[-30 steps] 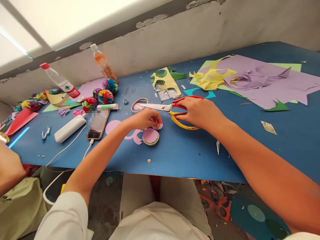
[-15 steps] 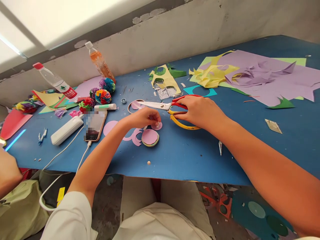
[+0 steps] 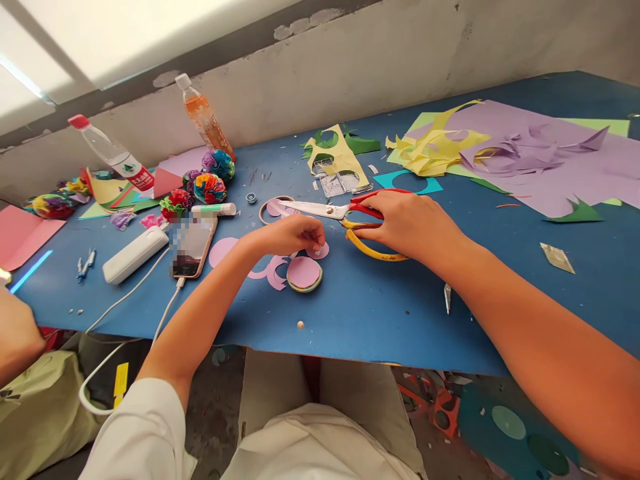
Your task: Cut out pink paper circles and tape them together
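Scissors (image 3: pixel 342 211) held by our right hand (image 3: pixel 417 223) point leftward beyond the paper stack (image 3: pixel 304 273), seemingly to clear the lilac disc (image 3: pixel 323 253) our left hand (image 3: pixel 290 235) pinches beside it.

The one view looks from the wearer's head, facing forward and down. It passes over the lap (image 3: pixel 320 440) and across the table (image 3: pixel 370 327) to the wall (image 3: pixel 400 73) behind. The left hand (image 3: pixel 295 235) and right hand (image 3: pixel 407 223) fall close, mid-frame. The table's far edge slants up rightward.
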Motion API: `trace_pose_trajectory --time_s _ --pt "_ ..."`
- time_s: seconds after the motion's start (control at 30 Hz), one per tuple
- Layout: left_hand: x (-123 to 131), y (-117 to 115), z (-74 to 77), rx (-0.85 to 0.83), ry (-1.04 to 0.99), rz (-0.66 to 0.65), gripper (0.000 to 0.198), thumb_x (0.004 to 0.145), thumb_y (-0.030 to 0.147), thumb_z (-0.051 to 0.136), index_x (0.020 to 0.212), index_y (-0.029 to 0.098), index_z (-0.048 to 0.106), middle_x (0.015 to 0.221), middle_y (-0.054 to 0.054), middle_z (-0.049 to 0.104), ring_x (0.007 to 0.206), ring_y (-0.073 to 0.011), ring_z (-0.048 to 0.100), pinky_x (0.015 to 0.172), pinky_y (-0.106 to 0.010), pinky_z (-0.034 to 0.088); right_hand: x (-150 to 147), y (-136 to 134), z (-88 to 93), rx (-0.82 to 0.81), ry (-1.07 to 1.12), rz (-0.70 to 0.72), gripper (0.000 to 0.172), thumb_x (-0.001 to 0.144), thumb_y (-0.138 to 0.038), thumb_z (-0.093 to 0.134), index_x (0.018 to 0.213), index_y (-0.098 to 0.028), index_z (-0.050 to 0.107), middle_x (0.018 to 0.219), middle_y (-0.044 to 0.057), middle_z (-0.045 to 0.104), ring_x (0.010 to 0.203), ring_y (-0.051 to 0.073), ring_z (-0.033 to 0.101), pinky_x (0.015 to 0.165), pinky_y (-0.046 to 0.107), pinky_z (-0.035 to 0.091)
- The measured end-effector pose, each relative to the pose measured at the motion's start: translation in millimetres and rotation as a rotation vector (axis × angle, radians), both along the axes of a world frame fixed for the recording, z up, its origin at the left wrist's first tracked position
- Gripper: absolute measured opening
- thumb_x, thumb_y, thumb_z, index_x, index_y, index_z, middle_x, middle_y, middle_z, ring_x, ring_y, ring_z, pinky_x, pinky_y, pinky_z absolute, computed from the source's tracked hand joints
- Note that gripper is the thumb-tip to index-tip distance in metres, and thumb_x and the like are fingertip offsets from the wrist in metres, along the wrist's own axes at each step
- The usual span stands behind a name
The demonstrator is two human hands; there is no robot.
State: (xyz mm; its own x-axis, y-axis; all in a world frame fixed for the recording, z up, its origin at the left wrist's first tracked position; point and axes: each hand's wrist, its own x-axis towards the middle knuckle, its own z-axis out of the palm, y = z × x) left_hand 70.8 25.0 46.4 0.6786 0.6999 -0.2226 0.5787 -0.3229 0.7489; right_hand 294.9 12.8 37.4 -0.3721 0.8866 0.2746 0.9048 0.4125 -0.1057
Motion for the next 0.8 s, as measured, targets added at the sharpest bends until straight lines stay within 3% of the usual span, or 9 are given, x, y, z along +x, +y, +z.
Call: trace_pose_trajectory --time_s 0.33,0.8 --pt "0.9 -4.0 1.8 0.050 0.059 -0.020 0.006 0.076 0.014 0.053 0.078 0.016 0.058 0.081 -0.002 0.067 0.078 -0.0135 0.061 0.072 -0.027 0.049 -0.7 0.4 2.1 -0.020 0.004 0.011 0.037 0.079 -0.041 0.060 0.110 -0.022 0.069 0.117 0.006 0.070 0.096 0.029 0.066 0.066 0.035 0.048" --pt "7.5 -7.2 -0.1 0.251 0.180 -0.065 0.023 0.072 0.002 0.049 0.083 0.015 0.064 0.084 -0.002 0.069 0.077 -0.0132 0.061 0.069 -0.024 0.046 -1.4 -0.4 1.5 -0.006 -0.008 0.025 0.039 0.079 -0.042 0.059 0.111 -0.023 0.069 0.114 0.006 0.071 0.097 0.029 0.066 0.066 0.035 0.050"
